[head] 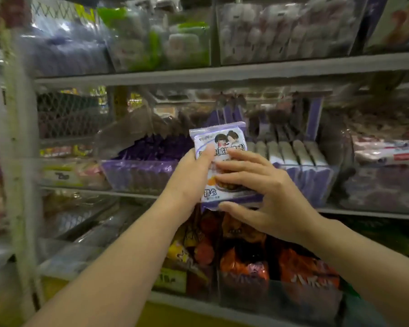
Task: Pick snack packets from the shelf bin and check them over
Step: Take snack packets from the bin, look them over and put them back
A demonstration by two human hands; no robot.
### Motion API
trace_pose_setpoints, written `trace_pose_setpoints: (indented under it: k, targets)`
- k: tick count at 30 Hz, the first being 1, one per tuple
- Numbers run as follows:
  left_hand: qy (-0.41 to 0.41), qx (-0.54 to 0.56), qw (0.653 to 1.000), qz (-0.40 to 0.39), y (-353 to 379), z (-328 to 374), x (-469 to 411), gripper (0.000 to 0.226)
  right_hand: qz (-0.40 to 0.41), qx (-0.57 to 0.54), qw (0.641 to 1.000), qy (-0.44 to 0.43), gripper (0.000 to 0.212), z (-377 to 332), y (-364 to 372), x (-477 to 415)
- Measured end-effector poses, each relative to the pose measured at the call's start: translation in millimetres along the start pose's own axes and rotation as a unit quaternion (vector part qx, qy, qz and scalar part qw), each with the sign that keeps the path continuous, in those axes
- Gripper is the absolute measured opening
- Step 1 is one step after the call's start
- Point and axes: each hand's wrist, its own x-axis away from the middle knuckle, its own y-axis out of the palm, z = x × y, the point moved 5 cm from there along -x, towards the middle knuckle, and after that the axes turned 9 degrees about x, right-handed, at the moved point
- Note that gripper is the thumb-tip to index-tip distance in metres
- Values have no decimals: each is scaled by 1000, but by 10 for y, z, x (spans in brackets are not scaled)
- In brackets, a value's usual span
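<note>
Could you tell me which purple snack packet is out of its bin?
The packet with two cartoon faces, held upright by the left grip with the right grip resting on its front; the other purple packets stand in bins behind.

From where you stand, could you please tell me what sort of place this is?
Most likely a snack shop or small grocery: shelves hold clear bins packed with wrapped snacks, and a yellow price tag fronts a lower bin.
</note>
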Motion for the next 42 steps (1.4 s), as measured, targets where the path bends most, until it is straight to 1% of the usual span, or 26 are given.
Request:
trace_pose_setpoints:
  k: [2, 4, 5, 7, 10, 11, 14, 16, 18, 19, 20, 22, 24, 28, 33, 34, 36, 39, 42]
  targets:
    - [62, -70, 995, 37, -226, -94, 148, 29, 31, -40, 998, 27, 41, -57, 231, 78]
    - [94, -87, 990, 54, -426, -228, 306, 27, 93, -100, 986, 97, 41, -53, 436, 157]
    - [99, -84, 990, 60, -513, -306, 370, 25, 119, -146, 971, 147, 42, -36, 549, 199]
    - [99, -80, 990, 61, -643, -470, 481, 29, 140, -261, 923, 246, 43, -26, 809, 268]
    - [97, -88, 991, 40, -732, -736, 614, 30, 120, -377, 852, 343, 39, -65, 1191, 342]
    - [95, -90, 991, 36, -740, -825, 656, 27, 110, -403, 831, 368, 38, -71, 1303, 371]
    - [87, -90, 991, 52, -778, -1039, 737, 17, 99, -454, 769, 438, 42, -44, 1552, 478]
    - [61, -86, 993, 57, -798, -1125, 734, 22, 89, -485, 734, 467, 34, -8, 1656, 547]
    - [24, -66, 996, 57, -828, -1180, 703, 38, 72, -527, 695, 484, 27, 5, 1735, 586]
    - [7, -50, 997, 61, -849, -1195, 685, 41, 64, -542, 681, 489, 25, 2, 1759, 598]
    - [-7, -32, 997, 66, -871, -1199, 671, 41, 62, -550, 671, 493, 24, 5, 1779, 610]
    - [-26, 1, 997, 74, -912, -1201, 657, 32, 69, -568, 652, 498, 20, 7, 1801, 622]
    - [-43, 8, 996, 80, -951, -1229, 668, 23, 68, -582, 639, 498, 16, -2, 1797, 634]
    - [-69, 25, 993, 88, -1004, -1271, 706, 22, 55, -577, 645, 499, 14, -5, 1763, 685]
    - [-79, 67, 990, 93, -1041, -1239, 741, 20, 52, -590, 645, 483, 11, -53, 1748, 682]
    - [-81, 78, 989, 96, -1042, -1227, 746, 18, 52, -593, 646, 478, 14, -60, 1750, 676]
    - [-83, 95, 986, 106, -1059, -1219, 749, 22, 46, -603, 641, 474, 27, -80, 1758, 665]
    - [-76, 106, 984, 121, -1099, -1217, 743, 26, 30, -617, 616, 488, 38, -92, 1781, 662]
    - [-74, 107, 985, 116, -1110, -1213, 746, 30, 16, -628, 602, 492, 45, -89, 1792, 655]
